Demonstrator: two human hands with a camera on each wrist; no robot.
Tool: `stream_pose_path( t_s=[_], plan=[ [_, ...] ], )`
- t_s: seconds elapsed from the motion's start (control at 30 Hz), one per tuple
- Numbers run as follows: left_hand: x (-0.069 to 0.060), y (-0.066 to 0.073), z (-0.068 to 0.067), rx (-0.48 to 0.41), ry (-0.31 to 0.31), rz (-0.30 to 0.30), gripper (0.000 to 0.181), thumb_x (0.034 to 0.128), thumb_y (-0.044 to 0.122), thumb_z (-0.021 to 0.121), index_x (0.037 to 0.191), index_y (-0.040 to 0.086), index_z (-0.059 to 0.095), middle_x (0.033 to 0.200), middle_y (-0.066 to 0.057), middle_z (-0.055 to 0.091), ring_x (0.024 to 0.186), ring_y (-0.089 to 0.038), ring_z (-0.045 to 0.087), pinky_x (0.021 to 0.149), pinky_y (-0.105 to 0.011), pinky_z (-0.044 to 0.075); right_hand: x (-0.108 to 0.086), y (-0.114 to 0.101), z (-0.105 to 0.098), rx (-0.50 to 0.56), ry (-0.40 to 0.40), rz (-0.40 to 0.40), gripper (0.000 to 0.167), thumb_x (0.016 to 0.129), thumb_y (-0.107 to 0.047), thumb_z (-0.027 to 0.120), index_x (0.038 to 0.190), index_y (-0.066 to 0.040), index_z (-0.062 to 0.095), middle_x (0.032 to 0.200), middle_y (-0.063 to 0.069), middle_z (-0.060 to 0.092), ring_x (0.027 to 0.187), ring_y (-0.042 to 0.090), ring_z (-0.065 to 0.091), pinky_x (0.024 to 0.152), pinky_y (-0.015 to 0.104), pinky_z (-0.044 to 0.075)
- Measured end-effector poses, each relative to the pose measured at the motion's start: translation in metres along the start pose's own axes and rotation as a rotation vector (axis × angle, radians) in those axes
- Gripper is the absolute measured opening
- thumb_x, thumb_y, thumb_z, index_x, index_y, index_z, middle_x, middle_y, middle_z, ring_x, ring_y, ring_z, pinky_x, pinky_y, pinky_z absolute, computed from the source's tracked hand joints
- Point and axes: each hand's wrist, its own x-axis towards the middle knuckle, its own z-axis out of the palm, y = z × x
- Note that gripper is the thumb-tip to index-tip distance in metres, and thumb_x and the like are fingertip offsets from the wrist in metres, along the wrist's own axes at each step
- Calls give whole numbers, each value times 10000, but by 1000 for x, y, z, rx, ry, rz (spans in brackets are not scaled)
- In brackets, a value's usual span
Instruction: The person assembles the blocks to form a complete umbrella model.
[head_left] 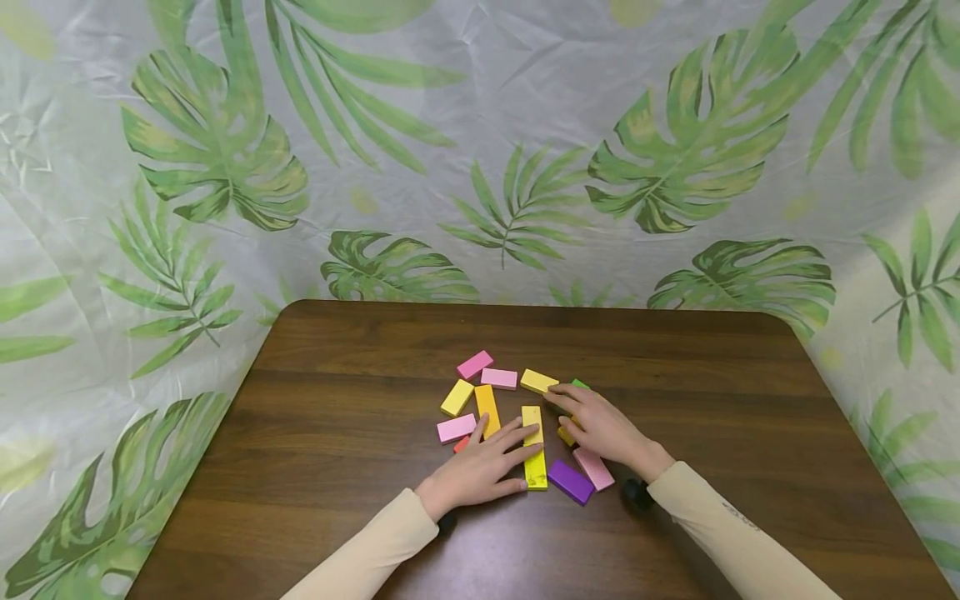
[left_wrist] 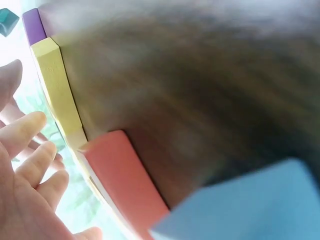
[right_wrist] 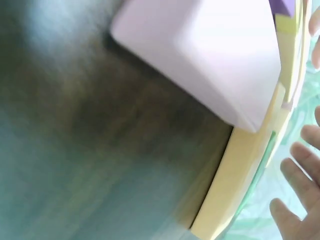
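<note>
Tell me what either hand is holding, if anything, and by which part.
Nothing is held: the left hand and the right hand are spread over the blocks, gripping none.

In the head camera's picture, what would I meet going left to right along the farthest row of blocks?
Dark pink block, light pink block, yellow block, then green block, partly hidden by the right hand.

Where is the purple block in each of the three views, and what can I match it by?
Head: the purple block is below and right of centre, between a yellow block and a pink block.
Left wrist: the purple block is near the top left corner.
Right wrist: the purple block is at the top right, partly cut off by the top edge.
Shared landmark: yellow beside the purple in all three.
</note>
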Motion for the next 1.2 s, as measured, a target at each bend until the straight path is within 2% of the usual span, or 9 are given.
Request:
stream_pose_path(
  t_s=[0.27, 0.67, 0.9, 1.2],
  plan=[
    [11, 2, 1, 52, -6, -25, 585, 953, 436, 556, 1456, 163, 433, 1544, -15, 289, 1410, -198, 250, 1098, -568, 176, 14, 13, 2, 10, 1, -4, 426, 912, -63, 624, 1321, 24, 545, 1371, 210, 479, 1234, 370, 474, 1039, 578, 296],
    [11, 1, 4, 56, 21, -5, 605, 938, 429, 587, 1450, 142, 438, 1505, -27, 359, 1388, -183, 302, 1092, -549, 218, 20, 17, 2, 21, -43, 9, 350, 926, -46, 585, 1257, 69, 587, 1325, 212, 515, 1227, 366, 481, 1056, 584, 259],
    [11, 1, 3, 48, 29, 2, 601, 936, 419, 596, 1442, 132, 447, 1488, -31, 381, 1383, -192, 314, 1085, -554, 233, 20, 13, 2, 14, -35, -9, 344, 914, -27, 593, 1246, 67, 597, 1294, 212, 522, 1194, 366, 500, 1048, 570, 286],
    [10, 3, 4, 70, 58, 21, 597, 928, 432, 602, 1426, 129, 470, 1466, -35, 408, 1373, -189, 331, 1074, -557, 255, 18, 2, 6, 72, -60, -17, 341, 930, -26, 558, 1259, 59, 591, 1309, 204, 508, 1181, 351, 512, 953, 483, 434]
  ],
)
